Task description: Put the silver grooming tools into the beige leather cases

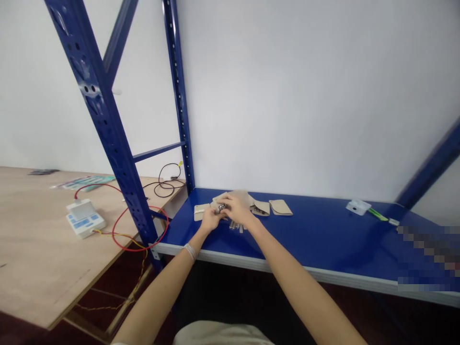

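My left hand [210, 219] and my right hand [235, 209] meet over the left part of the blue shelf. Between their fingers is a small shiny metal piece [222, 208], dark and silver, too small to make out in full. Both hands are closed around it. Several beige pouches [280, 207] lie about the hands, some partly covered by them. One flat pouch [200, 212] is beside my left hand. Another pouch [261, 208] stands partly open with small dark pieces at its mouth. Several narrow metal strips [236, 225] lie just below my right hand.
On the right of the blue shelf [323, 239] are a white device [358, 207] and a green cutter [377, 214]. Blue uprights [118, 158] rise at left. A wooden table [43, 258] beyond carries a white-and-blue device [85, 220] with red cable [113, 235].
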{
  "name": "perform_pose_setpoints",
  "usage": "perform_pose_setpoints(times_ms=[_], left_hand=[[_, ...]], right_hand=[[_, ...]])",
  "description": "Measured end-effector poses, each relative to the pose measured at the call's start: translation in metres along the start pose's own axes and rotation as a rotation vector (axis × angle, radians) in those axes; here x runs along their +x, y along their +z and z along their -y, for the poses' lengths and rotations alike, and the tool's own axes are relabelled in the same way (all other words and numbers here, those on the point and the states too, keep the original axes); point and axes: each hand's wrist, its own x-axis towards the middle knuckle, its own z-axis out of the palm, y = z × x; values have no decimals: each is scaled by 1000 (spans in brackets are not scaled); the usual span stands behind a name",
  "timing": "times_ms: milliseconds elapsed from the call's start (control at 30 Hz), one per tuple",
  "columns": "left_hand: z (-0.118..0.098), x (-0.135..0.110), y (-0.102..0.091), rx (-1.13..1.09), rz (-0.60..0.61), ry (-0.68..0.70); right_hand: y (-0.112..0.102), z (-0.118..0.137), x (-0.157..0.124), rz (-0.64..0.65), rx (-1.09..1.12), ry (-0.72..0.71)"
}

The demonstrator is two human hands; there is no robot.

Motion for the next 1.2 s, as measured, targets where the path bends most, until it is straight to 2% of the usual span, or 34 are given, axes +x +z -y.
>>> perform_pose_setpoints(times_ms=[167, 300, 467, 567, 700, 833, 867, 933, 1067, 1133, 1200], left_hand=[[-1, -1, 1, 1, 10, -1], [-11, -4, 1, -47, 35, 68], [-44, -19, -1, -310, 43, 131], [-57, -35, -1, -303, 55, 90], [-60, -61, -7, -244, 194, -30], [-64, -82, -24, -202, 331, -139], [-66, -85, -30, -203, 307, -131], [-69, -88, -43, -221, 158, -109], [-62, -85, -68, -219, -154, -130], [-53, -83, -75, -114, -231, -166], [-43, -82, -78, 101, -269, -214]], right_hand=[[-8, -2, 9, 138, -29, -4], [-24, 12, 16, 139, 5, 112], [-47, 33, 19, -17, 312, 443], [-49, 37, 12, -101, 583, 659], [-46, 26, -7, -175, 787, 806], [-49, 4, -33, -361, 881, 891], [-50, -2, -40, -386, 860, 918], [-47, -11, -54, -389, 781, 979], [-31, -19, -72, -283, 601, 1033], [-22, -18, -74, -227, 396, 1018], [-16, -16, -73, -179, 154, 957]])
